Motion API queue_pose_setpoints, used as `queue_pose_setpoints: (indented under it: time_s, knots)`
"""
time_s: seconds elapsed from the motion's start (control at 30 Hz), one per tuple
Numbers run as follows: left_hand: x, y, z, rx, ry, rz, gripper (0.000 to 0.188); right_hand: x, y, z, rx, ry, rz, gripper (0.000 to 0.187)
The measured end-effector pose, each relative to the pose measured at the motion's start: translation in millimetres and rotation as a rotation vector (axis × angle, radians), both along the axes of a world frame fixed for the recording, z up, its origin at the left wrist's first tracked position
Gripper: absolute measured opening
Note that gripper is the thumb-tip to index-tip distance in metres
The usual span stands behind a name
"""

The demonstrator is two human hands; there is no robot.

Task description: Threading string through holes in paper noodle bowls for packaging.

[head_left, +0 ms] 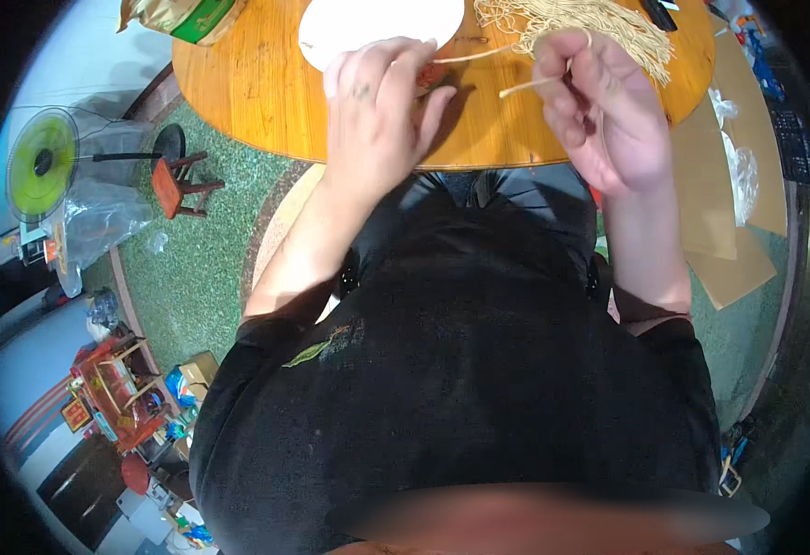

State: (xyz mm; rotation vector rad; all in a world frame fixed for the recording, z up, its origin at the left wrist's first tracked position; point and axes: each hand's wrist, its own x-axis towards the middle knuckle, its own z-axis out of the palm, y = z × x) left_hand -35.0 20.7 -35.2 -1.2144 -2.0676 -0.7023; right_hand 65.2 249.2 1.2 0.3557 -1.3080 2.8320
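Observation:
A thin beige cord (474, 58) stretches between my two hands above the round wooden table (266, 102). My left hand (373, 116), palm down, has its fingers bent over the cord's left part, with the thumb held apart below. Partly covered by those fingers is a small reddish thing (430, 77) whose kind I cannot make out. With its palm turned up, my right hand (608, 116) pinches the cord between curled fingers. A free end of cord (521, 90) sticks out leftward from it. Just beyond lies a loose bundle of beige cords (599, 32).
A white round sheet or plate (377, 23) lies at the table's far middle. At the far left stands a gold and green package (192, 18); a black object (659, 14) is at the far right. A green fan (42, 162) and a small wooden stool (176, 185) stand left.

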Motion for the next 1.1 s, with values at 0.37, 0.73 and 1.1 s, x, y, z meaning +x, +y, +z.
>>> queue_pose_setpoints:
  time_s: [0.37, 0.73, 1.1]
  knots:
    - [-13.5, -50.6, 5.5, -0.001, 0.028, -0.038, 0.061, -16.4, -0.2, -10.5, -0.172, -0.170, -0.194, 0.018]
    - [3.6, -28.1, 12.8, -0.226, -0.111, -0.043, 0.032, -23.1, -15.1, -32.4, -0.117, -0.177, -0.356, 0.016]
    - [18.6, -1.6, 36.1, -0.016, -0.027, -0.172, 0.043, -4.6, -32.7, -37.9, -0.244, -0.283, -0.265, 0.022]
